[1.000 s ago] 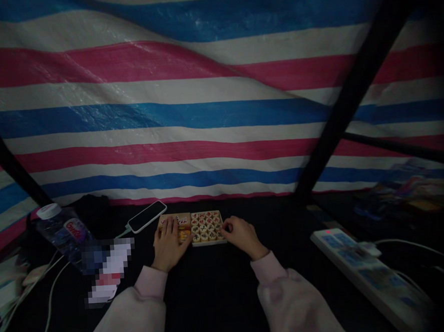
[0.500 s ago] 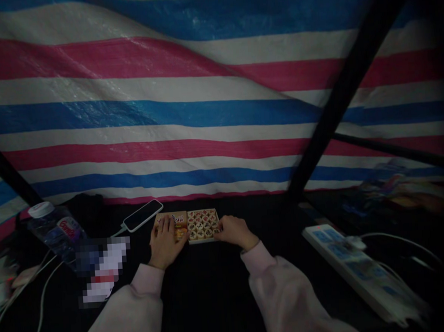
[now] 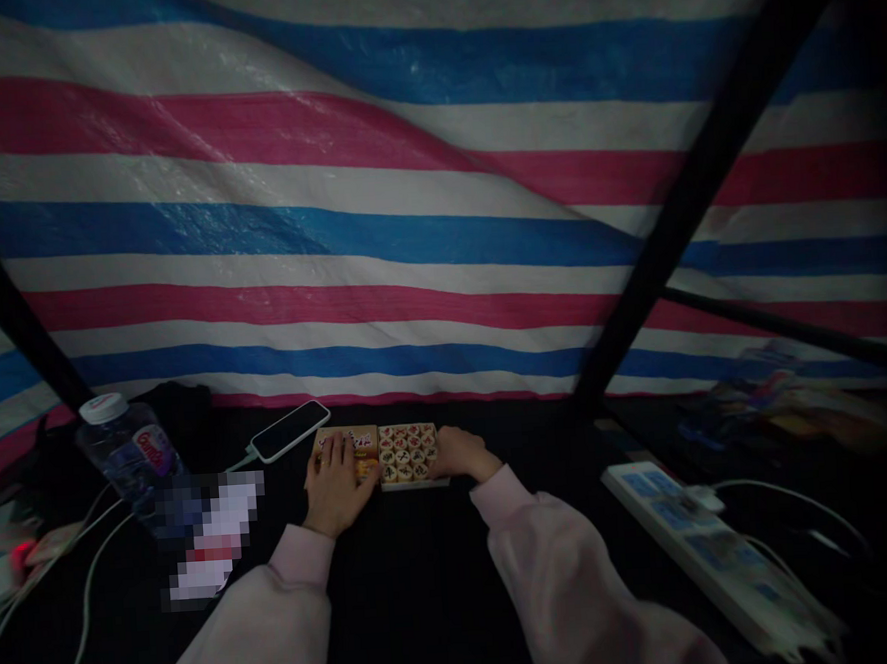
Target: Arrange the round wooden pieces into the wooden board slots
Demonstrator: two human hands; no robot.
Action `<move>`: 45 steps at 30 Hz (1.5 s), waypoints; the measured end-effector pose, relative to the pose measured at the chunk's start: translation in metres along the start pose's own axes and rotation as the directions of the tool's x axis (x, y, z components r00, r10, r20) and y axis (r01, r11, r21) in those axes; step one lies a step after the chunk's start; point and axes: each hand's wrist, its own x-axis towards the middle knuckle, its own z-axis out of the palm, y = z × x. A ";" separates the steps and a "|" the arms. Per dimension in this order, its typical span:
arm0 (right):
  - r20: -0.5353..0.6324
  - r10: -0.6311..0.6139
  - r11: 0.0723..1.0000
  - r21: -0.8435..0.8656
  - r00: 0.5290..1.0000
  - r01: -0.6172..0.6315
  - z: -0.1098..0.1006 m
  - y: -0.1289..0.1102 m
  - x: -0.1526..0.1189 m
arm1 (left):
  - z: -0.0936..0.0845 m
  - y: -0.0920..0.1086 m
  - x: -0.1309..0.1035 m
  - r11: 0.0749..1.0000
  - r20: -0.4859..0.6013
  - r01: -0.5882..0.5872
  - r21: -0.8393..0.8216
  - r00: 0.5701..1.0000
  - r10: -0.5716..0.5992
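My left hand (image 3: 338, 489) lies flat on a brown printed box cover (image 3: 324, 440), fingers stretched out and spread. Against the cover's right side is a pale tray (image 3: 415, 485) with several round Chinese chess pieces (image 3: 404, 455) in rows, the far rows marked in red and the near ones in black. My right hand (image 3: 464, 453) is closed at the tray's right end, fingers curled over its edge and the outermost pieces. The fingertips are partly hidden and dim.
A white phone (image 3: 290, 431) on a cable lies behind the cover. To the left stand a clear plastic jar (image 3: 140, 456) and a blurred-out packet (image 3: 220, 536). A power strip (image 3: 708, 546) with plugs is on the right. Dark poles (image 3: 704, 176) and a striped sheet (image 3: 331, 219) rise behind.
The view has tilted slightly. My right hand has shifted a little at the tray's right end, and slightly more of the tray's near edge shows. My left hand stays on the cover.
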 end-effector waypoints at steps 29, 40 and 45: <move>-0.024 -0.090 0.924 0.372 0.996 0.092 0.007 0.054 0.084 | 0.003 0.002 0.001 1.000 -0.028 -0.013 0.024 1.000 0.014; 0.034 -0.133 0.942 0.316 0.991 0.116 0.014 0.050 0.087 | -0.002 0.003 0.000 1.000 0.022 -0.007 0.020 1.000 0.007; 0.105 -0.177 0.945 0.296 0.979 0.139 0.007 0.048 0.081 | -0.004 0.002 0.000 1.000 0.031 -0.015 0.014 0.999 0.015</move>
